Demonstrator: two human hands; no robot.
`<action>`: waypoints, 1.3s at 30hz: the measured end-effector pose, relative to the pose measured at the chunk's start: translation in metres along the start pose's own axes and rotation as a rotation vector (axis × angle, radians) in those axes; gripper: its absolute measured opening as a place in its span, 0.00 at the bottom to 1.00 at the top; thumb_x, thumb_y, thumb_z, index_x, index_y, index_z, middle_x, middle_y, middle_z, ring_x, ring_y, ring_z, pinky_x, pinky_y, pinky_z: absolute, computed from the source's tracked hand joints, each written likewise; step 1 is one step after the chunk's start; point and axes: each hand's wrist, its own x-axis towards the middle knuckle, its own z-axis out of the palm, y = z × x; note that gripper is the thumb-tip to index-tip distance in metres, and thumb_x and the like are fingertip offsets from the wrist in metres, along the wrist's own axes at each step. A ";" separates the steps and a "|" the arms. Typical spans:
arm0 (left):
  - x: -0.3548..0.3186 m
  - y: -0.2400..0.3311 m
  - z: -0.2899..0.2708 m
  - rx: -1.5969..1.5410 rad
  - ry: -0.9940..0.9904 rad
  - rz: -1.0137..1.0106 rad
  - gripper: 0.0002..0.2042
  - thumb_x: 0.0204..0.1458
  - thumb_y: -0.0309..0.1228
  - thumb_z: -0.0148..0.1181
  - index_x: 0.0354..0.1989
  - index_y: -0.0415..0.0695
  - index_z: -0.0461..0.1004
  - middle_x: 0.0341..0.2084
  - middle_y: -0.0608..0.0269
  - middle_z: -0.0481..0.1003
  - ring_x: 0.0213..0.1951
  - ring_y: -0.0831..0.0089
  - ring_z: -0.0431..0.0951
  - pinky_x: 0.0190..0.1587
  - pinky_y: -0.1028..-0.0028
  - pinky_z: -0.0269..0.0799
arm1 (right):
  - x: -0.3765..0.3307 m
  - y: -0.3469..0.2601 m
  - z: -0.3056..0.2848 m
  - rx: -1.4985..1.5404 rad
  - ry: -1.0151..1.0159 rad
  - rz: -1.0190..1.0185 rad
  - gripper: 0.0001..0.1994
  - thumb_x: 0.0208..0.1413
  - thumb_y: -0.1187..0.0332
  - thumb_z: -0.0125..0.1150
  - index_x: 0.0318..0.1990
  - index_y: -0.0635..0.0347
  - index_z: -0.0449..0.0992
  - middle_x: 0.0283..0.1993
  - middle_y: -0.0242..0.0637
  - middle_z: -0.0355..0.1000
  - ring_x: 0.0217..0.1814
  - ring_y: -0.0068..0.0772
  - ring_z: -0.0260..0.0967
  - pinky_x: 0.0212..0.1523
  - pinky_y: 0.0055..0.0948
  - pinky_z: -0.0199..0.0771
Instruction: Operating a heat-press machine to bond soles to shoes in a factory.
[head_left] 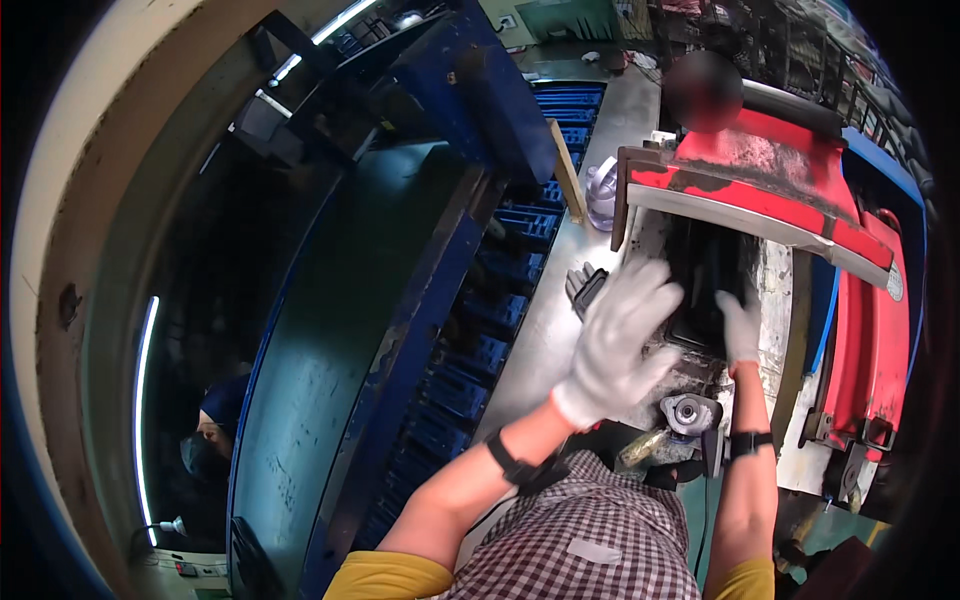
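Head view: at the worn red metal hood's (765, 205) edge lies a glossy black rectangular piece (705, 270); the white-gloved left hand (625, 340) spreads wide, seemingly empty; the white-gloved right hand's (738, 325) grip I cannot tell. Hasty reaching could knock knuckles against the hood.

Runs as a silvery metal worktop (530, 350) from the upper centre of the frame down to the middle. Bears a clear, purplish plastic jug (602, 195) at upper centre and, below it, a small black rimmed piece (591, 293) against apparent grey glove fingers (574, 281). Spreads right of centre as a pale, black-smudged machine bed (775, 300), holding a black glossy piece (705, 275), partly hidden, too dark to make out fully.
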 end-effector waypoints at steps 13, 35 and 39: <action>-0.173 0.003 -0.025 -1.525 0.597 -1.359 0.36 0.58 0.48 0.59 0.74 0.45 0.65 0.68 0.51 0.73 0.66 0.52 0.75 0.73 0.49 0.68 | -0.200 -0.073 0.010 -0.296 -0.632 -0.445 0.30 0.68 0.57 0.63 0.73 0.59 0.69 0.76 0.56 0.64 0.84 0.63 0.49 0.83 0.54 0.47; -0.342 -0.193 -0.110 0.658 0.322 -1.357 0.29 0.65 0.35 0.57 0.72 0.36 0.64 0.72 0.44 0.62 0.73 0.52 0.61 0.74 0.57 0.56 | -0.189 0.004 -0.033 -0.739 -0.062 -0.283 0.15 0.54 0.64 0.63 0.47 0.62 0.79 0.46 0.50 0.77 0.51 0.56 0.75 0.57 0.53 0.76; -0.206 -0.062 -0.004 0.292 -0.009 -0.693 0.31 0.64 0.32 0.56 0.75 0.34 0.63 0.75 0.38 0.62 0.76 0.45 0.60 0.78 0.53 0.52 | -0.190 -0.007 -0.040 -0.643 0.021 -0.358 0.23 0.55 0.60 0.66 0.57 0.59 0.79 0.60 0.51 0.73 0.69 0.58 0.66 0.70 0.57 0.67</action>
